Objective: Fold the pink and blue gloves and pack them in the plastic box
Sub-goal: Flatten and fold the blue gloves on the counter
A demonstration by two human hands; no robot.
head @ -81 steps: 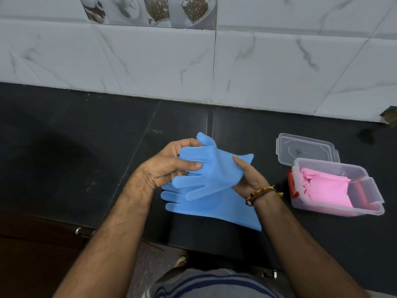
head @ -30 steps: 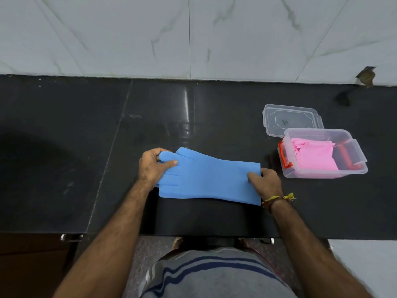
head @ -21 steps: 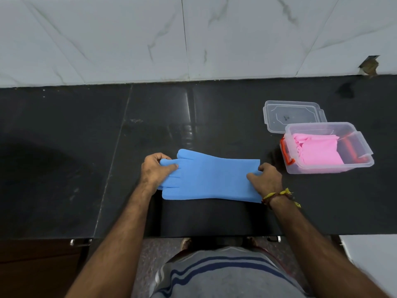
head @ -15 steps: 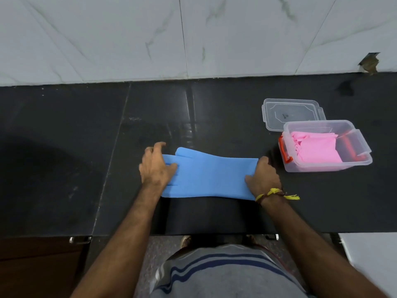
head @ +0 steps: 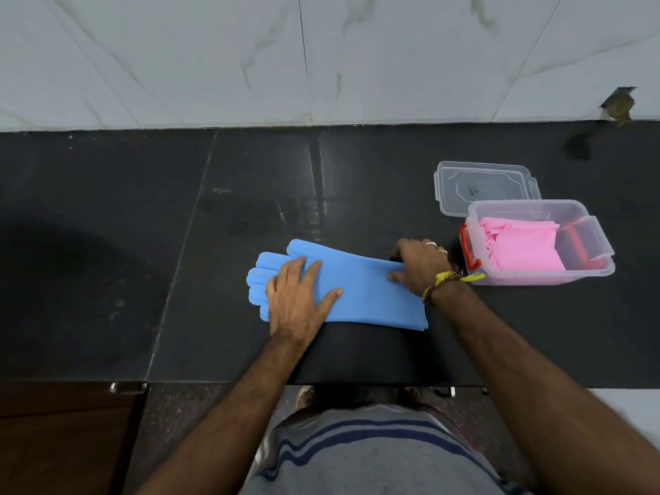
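Observation:
The blue gloves lie stacked flat on the black counter, fingers pointing left, cuffs to the right. My left hand rests flat, palm down with fingers spread, on the finger end of the gloves. My right hand presses on the cuff end at its far corner; whether it pinches the edge I cannot tell. Folded pink gloves lie inside the clear plastic box, which stands to the right of my right hand.
The box's clear lid lies flat just behind the box. A white marble-tiled wall rises behind the counter. The counter's front edge runs close to my body, with a brown cabinet below at the left.
The blue gloves went from held up in both hands to laid flat. My left hand slid rightward from the fingertips onto the gloves, palm down. My right hand stays at the cuff.

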